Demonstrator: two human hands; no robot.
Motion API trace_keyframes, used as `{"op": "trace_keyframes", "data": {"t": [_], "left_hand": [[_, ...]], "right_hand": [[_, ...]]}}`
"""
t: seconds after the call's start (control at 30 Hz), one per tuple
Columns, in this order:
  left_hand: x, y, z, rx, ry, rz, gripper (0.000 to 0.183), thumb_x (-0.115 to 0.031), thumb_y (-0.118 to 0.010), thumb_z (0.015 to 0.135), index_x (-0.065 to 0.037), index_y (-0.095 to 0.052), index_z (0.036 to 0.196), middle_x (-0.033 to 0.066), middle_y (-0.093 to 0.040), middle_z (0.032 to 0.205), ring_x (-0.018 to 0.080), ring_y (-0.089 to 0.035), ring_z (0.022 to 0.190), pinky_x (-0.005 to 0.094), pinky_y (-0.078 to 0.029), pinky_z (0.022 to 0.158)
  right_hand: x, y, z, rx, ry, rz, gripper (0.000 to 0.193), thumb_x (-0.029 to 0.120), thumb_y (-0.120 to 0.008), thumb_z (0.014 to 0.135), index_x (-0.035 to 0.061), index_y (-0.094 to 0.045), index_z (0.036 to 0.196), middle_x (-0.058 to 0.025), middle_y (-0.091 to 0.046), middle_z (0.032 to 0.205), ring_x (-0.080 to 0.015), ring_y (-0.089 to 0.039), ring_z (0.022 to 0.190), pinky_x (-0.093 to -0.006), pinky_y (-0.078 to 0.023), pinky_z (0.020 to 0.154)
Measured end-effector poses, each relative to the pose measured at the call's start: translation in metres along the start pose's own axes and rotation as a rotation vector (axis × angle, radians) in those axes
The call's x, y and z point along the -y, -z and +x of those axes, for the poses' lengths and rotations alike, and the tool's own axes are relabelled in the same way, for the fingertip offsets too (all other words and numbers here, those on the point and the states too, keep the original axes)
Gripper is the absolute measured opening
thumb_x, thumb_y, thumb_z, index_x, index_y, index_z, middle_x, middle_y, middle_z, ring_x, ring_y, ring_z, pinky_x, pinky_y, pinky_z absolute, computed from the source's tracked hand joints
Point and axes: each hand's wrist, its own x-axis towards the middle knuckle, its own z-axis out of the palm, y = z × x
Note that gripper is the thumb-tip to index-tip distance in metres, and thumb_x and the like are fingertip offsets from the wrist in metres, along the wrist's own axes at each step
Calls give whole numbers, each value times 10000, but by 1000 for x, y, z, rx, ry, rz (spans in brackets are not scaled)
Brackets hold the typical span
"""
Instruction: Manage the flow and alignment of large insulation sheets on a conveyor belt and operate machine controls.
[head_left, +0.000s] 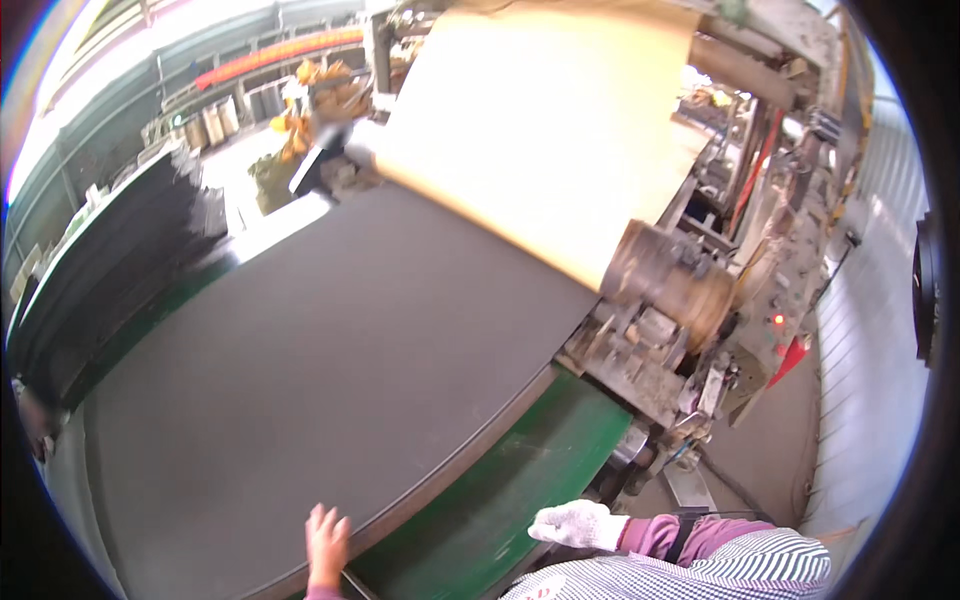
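A wide dark grey sheet (330,340) lies flat across a green conveyor bed (500,480). My left hand (327,548) is bare, its fingers spread, at the sheet's near edge; whether it touches cannot be told. Nothing shows in it. In a white knit glove, my right hand (578,524) hovers over the near side of the green bed, fingers stretched leftward and close together, with no object visible in it. Bright tan sheeting (540,130) comes down to a roller at the far end of the grey sheet.
A worn roller end (670,285) and machine frame stand at the right, with a small red light (779,320) on a panel. Dark stacked sheets (120,260) rise at the left. A corrugated wall (870,380) runs along the right side.
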Motion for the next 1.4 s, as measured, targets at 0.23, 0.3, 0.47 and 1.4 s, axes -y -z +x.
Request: {"op": "trace_keyframes", "data": {"t": [0.23, 0.3, 0.47, 1.4], "left_hand": [[22, 91, -67, -291, 471, 528, 388, -474, -617, 911, -135, -732, 760, 82, -719, 836, 318, -698, 839, 453, -571, 699], [-5, 74, -56, -231, 563, 479, 498, -602, -607, 884, -130, -763, 853, 95, -741, 908, 327, -713, 874, 456, -586, 760], [-41, 40, -12, -32, 539, 309, 706, -692, -529, 907, -32, -766, 988, 164, -694, 1074, 321, -633, 1097, 447, -520, 925], [9, 27, -37, -10, -11, 562, 303, -235, -463, 1049, -76, -699, 1153, 157, -712, 1159, 343, -675, 1075, 447, -541, 920]], "right_hand": [[-9, -16, -45, -177, 13, -68, 209, 296, -615, 908, 122, -725, 942, -134, -701, 843, -359, -693, 795, -427, -563, 714], [-4, -17, -42, -329, 480, -520, 241, 250, -613, 932, 62, -673, 794, -170, -706, 794, -291, -668, 644, -408, -524, 556], [38, -30, -44, -248, 32, 359, 138, 149, -650, 993, 31, -660, 923, 50, -514, 725, -57, -422, 676, -244, -365, 572], [-23, -10, 2, 8, 14, 98, 359, 515, -517, 991, 192, -654, 1068, -78, -704, 968, -314, -685, 916, -403, -539, 801]]}}
